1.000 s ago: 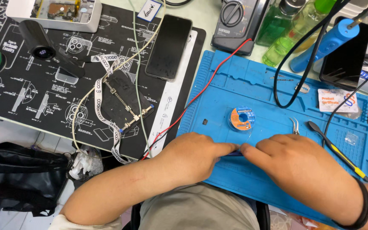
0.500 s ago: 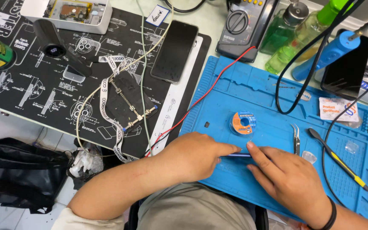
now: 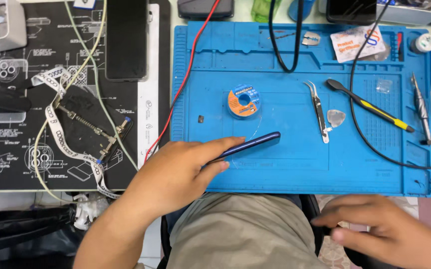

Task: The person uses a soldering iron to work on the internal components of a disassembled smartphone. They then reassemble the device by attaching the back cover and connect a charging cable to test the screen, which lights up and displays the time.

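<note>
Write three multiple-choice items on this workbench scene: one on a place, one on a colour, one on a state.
1. Where does the solder spool lie?
A. on the blue mat
B. on the black mat
C. on the person's lap

2. What colour is the handle of the spudger?
A. red
B. yellow
C. green

3. What is the left hand doing?
A. resting flat and empty
B. holding the tweezers
C. holding a thin dark blue phone tilted on edge

Answers:
1 A, the spool sits mid-mat, left of the tweezers.
2 B, yellow shows behind its black tip.
3 C, the fingers grip the phone's near end, while the right hand is off the mat.
</note>
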